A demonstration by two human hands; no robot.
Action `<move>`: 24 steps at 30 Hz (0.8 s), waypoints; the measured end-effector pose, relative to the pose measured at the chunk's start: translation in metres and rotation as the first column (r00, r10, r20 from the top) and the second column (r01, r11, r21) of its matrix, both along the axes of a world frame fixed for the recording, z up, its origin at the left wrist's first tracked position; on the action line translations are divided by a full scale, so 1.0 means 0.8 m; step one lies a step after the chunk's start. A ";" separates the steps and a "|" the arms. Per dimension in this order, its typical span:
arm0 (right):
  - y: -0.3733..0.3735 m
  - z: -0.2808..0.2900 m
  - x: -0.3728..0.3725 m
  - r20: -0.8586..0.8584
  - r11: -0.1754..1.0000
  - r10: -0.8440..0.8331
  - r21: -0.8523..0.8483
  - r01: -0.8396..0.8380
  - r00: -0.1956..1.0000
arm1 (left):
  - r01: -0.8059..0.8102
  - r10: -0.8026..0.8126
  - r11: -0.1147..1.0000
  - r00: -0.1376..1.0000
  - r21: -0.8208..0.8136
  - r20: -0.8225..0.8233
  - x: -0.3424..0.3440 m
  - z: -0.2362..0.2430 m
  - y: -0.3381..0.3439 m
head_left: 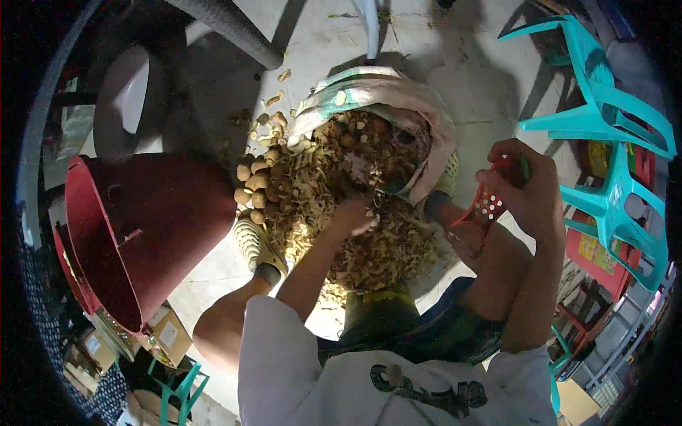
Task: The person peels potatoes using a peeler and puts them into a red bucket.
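My left hand (353, 216) reaches into the heap of peels (376, 252) below the mouth of a white-and-green woven sack (433, 128); its fingertips are too dark and buried to read. My right hand (526, 184), raised at the right, grips a red perforated plastic tool (486, 209) with something green at its top. Round brown tubers (257, 181), some with pale cut patches, lie left of the heap. More dark lumps and scraps show inside the sack.
A large red bin (149, 234) lies on its side at left, near cardboard boxes (170, 337). Teal plastic chairs (604, 199) stand at right. A grey post (249, 39) rises at the back. My sandalled feet (252, 241) flank the heap on the tiled floor (476, 92).
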State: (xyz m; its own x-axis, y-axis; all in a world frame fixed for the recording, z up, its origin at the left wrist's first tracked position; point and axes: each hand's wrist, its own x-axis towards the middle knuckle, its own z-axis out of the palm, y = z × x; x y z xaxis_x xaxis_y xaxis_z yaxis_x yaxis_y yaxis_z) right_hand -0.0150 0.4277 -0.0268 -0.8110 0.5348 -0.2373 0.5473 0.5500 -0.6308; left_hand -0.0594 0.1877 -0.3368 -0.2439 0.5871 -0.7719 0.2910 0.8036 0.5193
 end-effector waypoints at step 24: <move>-0.027 -0.001 -0.024 0.029 0.968 -0.146 -0.202 0.149 0.989 | 0.043 -0.012 0.998 0.867 0.050 -0.497 -0.099 -0.121 0.109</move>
State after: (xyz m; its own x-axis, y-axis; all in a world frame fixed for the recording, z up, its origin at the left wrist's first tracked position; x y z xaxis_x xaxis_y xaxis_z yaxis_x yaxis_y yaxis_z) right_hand -0.0342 0.4064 -0.0280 -0.7225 0.5880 -0.3637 0.6222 0.3236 -0.7129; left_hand -0.1389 0.2748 -0.4335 -0.5692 0.6387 -0.5177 0.5440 0.7647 0.3453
